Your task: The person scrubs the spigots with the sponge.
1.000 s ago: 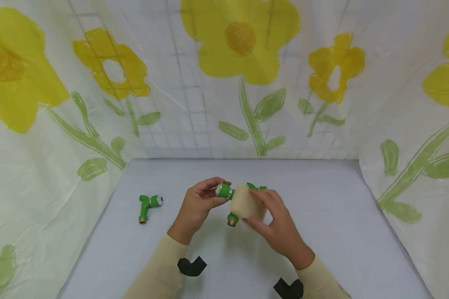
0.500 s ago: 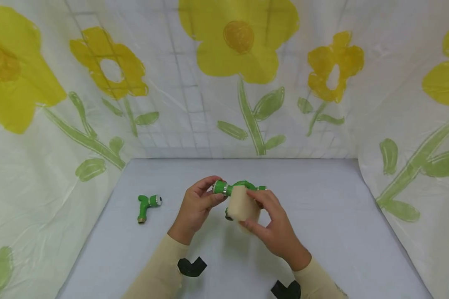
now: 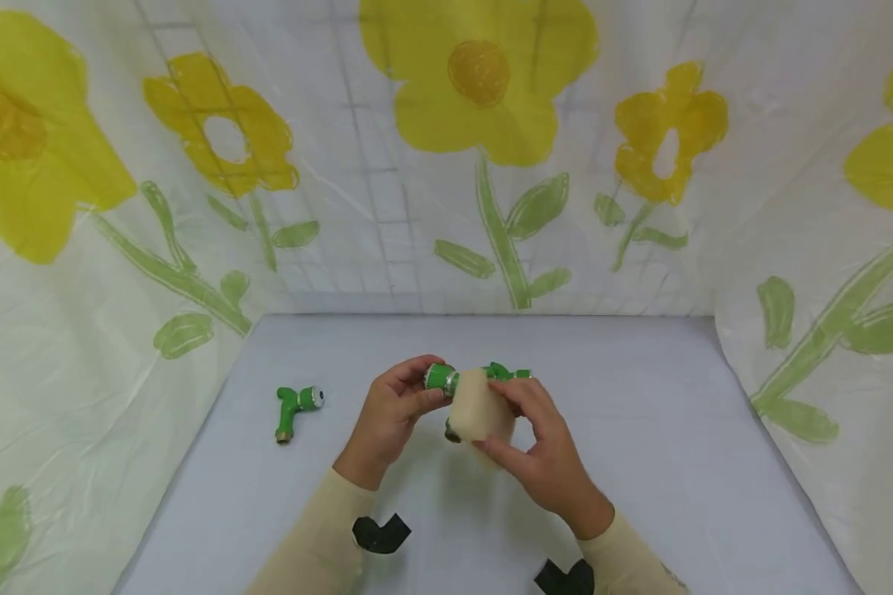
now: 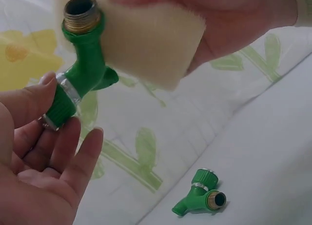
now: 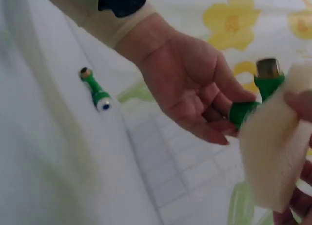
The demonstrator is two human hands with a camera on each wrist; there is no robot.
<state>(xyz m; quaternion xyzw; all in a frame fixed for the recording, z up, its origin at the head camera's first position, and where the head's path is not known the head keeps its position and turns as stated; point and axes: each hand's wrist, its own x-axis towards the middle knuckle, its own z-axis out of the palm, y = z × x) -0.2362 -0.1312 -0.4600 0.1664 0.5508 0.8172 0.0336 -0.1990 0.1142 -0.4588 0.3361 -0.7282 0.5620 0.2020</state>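
My left hand [image 3: 389, 417] pinches the ribbed round knob end of a green tap [image 4: 90, 59] between thumb and fingers, holding it above the table. The tap's brass threaded mouth [image 4: 82, 21] points up in the left wrist view. In my right hand [image 3: 554, 454] is a cream-coloured sponge block [image 3: 478, 409], gripped between thumb and fingers. The sponge lies against or just in front of the tap's body, hiding its middle in the head view. A second green tap [image 3: 288, 413] of similar shape lies on the table, left of my left hand.
The pale table [image 3: 640, 413] reaches back to a hanging white sheet [image 3: 327, 231] with painted yellow flowers, which also encloses both sides. A black bracket [image 3: 382, 534] sits at the left wrist, another [image 3: 565, 578] at the right.
The sponge and my right hand have shifted slightly left along the tap, covering more of its lower end. The tap turned a little in my left hand. The second tap stays put.
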